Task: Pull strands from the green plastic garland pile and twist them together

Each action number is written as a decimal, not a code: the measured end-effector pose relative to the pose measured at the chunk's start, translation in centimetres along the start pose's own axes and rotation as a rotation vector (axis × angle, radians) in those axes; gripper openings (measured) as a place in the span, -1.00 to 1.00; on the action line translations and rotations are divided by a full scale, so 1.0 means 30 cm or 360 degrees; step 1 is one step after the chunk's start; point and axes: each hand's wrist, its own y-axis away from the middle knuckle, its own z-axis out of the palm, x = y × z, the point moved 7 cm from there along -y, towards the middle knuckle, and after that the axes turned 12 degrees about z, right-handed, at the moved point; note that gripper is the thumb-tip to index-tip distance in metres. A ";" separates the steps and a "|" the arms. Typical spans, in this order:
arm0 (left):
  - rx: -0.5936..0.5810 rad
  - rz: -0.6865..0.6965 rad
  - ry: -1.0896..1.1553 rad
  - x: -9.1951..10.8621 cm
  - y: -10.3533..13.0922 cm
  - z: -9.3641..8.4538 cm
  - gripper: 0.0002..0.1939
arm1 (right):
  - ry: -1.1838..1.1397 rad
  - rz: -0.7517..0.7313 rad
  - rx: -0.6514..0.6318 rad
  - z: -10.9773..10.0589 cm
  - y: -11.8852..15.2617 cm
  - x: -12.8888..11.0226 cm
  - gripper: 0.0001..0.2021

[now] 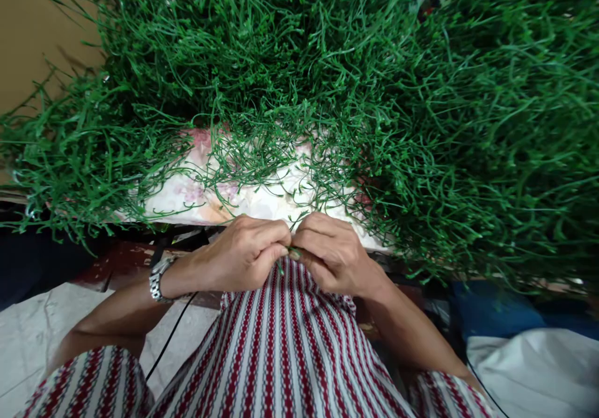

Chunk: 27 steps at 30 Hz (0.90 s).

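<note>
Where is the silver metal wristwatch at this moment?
In the head view, the silver metal wristwatch is left of centre, around the wrist behind the bare left hand, below the white flowered cover.

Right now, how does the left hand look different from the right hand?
The left hand has a silver wristwatch at its wrist; the right hand has none. The left hand's fingers point to the right, while the right hand's fingers point to the left. Both hands are bare and pinch at a thin green stem.
</note>
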 end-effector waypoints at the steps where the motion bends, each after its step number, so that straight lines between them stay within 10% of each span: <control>1: -0.0011 -0.0007 0.0008 0.000 0.008 -0.005 -0.85 | -0.0001 -0.0020 -0.0023 -0.007 0.007 -0.004 -0.77; 10: 0.0257 -0.0398 0.0371 -0.085 0.002 -0.037 -0.89 | -0.0060 0.0179 0.0202 -0.068 0.012 0.045 -0.84; 17: 0.0477 -0.0247 0.0277 -0.076 0.000 -0.009 -0.92 | -0.0226 0.0269 0.0117 0.019 -0.012 0.065 -0.86; 27: -0.0184 -0.0058 0.0012 -0.027 0.001 0.025 -0.88 | -0.0227 0.0058 -0.0062 0.033 0.007 0.019 -0.74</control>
